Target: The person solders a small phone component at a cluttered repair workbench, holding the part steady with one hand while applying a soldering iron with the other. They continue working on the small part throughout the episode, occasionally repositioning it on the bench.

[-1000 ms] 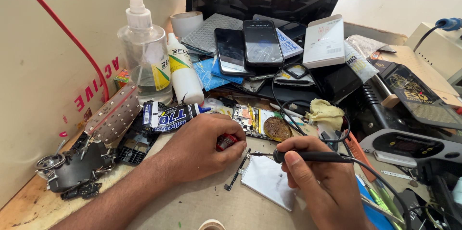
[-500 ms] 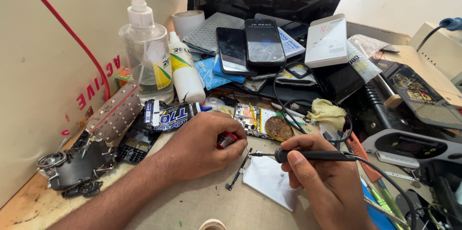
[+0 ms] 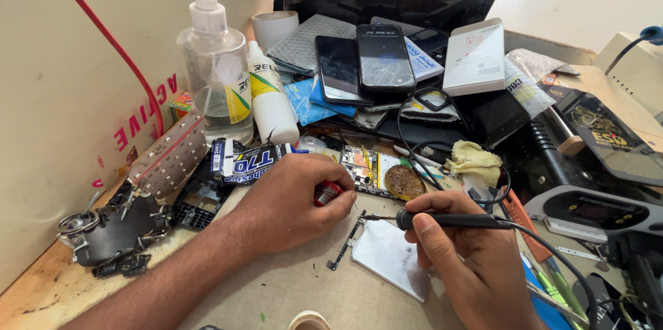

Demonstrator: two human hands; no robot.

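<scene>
My right hand (image 3: 464, 254) grips a black soldering iron (image 3: 449, 220) like a pen, its thin tip pointing left at a narrow dark strip part (image 3: 347, 240) lying on the bench. My left hand (image 3: 293, 196) rests knuckles-up just left of the tip, pinching a small red object (image 3: 327, 192) between fingers and thumb. A flat silver-white battery pack (image 3: 388, 256) lies under the iron, beside the strip. An opened phone board with a round copper coil (image 3: 404, 181) sits just behind the hands.
Clear spray bottle (image 3: 215, 71), white squeeze bottle (image 3: 271, 98) and a dark glue tube (image 3: 248, 161) stand or lie at left. Stacked phones (image 3: 384, 57), a white box (image 3: 476, 57) and a laptop screen fill the back. Soldering station units (image 3: 599, 209) sit right; dismantled black parts (image 3: 110, 226) lie left.
The soldering iron tip has shifted slightly left toward the strip part. My left hand has stayed on the red object.
</scene>
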